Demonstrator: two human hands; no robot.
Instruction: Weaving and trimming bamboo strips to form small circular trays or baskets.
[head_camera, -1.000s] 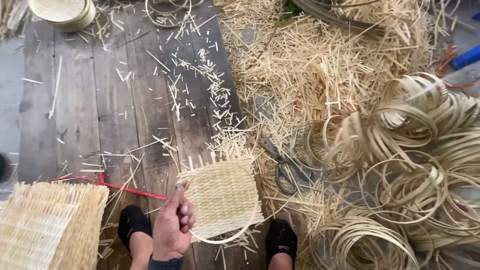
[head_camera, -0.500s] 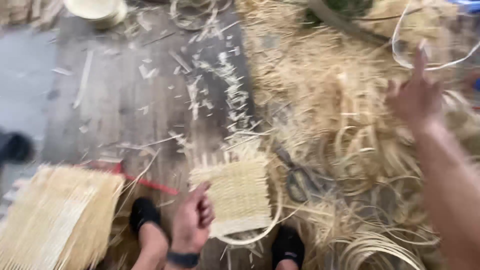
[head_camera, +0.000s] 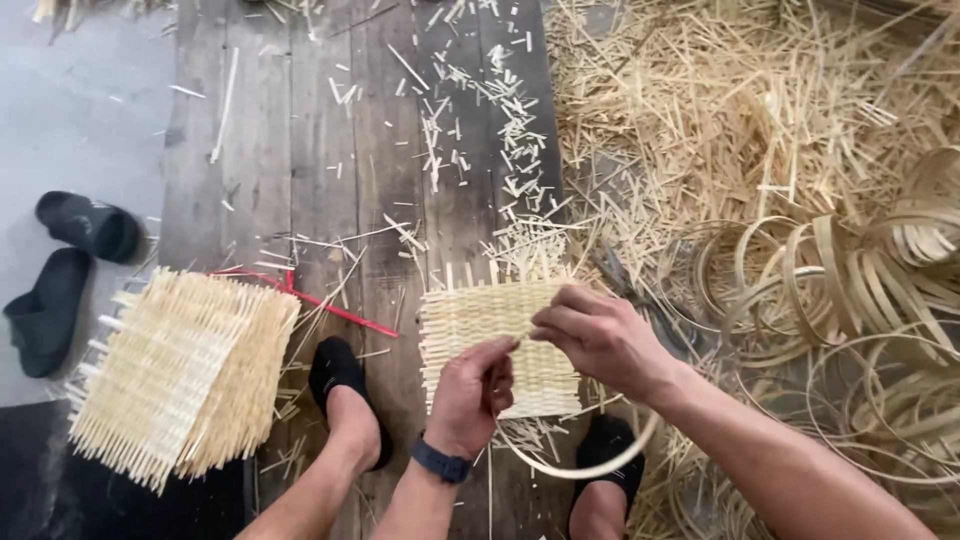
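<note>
Head view, looking down: small rectangular woven mat of pale bamboo strips (head_camera: 492, 340) held above the dark wooden plank floor (head_camera: 330, 150), near its lower middle, between two feet in black socks (head_camera: 345, 385). Left hand (head_camera: 470, 400), with a dark wristband (head_camera: 441, 462), pinched shut on the mat's lower middle edge. Right hand (head_camera: 600, 335) closed on the mat's upper right corner, fingers curled over the weave. Both hands close together, nearly touching. Loose stake ends sticking up from the mat's top edge; thin curved bamboo strip (head_camera: 590, 465) looping below the mat, under the right wrist.

To the left, at the floor's left edge, stack of larger woven bamboo panels (head_camera: 180, 375), tight ribbed weave, frayed stake ends all round. Red thin rod (head_camera: 330, 308) lying just beside the stack's upper right corner. Pair of black slippers (head_camera: 65, 275) farther left on grey concrete (head_camera: 80, 100), off the planks.

Short pale offcuts (head_camera: 480, 110) scattered across the planks' upper middle. Thick heap of straw-coloured bamboo splinters (head_camera: 740, 110) covering the upper right. Coiled hoops of flat bamboo strip (head_camera: 860, 290) piled along the right edge, glossy and springy, overlapping each other.
</note>
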